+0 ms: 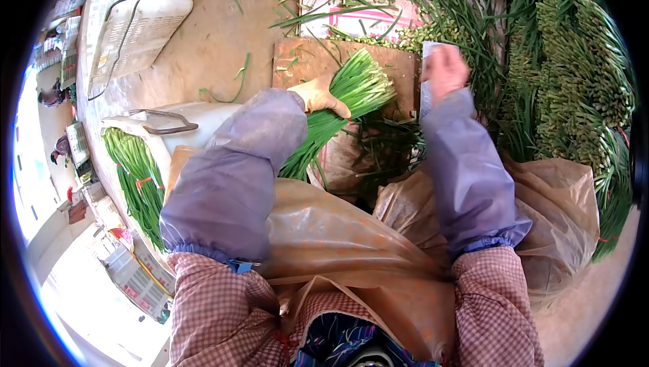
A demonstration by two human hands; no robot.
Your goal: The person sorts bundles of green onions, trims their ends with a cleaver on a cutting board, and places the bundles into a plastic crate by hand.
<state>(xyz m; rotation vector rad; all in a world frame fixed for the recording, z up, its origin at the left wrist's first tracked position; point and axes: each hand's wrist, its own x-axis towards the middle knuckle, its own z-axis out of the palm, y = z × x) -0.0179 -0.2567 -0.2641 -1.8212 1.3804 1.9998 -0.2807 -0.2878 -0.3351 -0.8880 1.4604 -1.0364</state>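
Note:
My left hand (323, 95), in a pale glove, is closed round a bunch of chives (362, 86). The pale ends of the stalks fan out over a wooden chopping board (291, 62), and the green lengths run back under my left forearm. My right hand (447, 73) is a little blurred and closed on a cleaver. Its broad grey blade (426, 96) stands at the right edge of the board, apart from the bunch. The handle is hidden within my fingers.
Cut scraps (419, 35) and loose leaves lie behind the board on printed sacking (314, 29). Tall stacks of tied chives (574, 69) stand at right. On the left are a white crate (152, 15) and a container with a wire handle (165, 122), holding bundled chives (138, 181).

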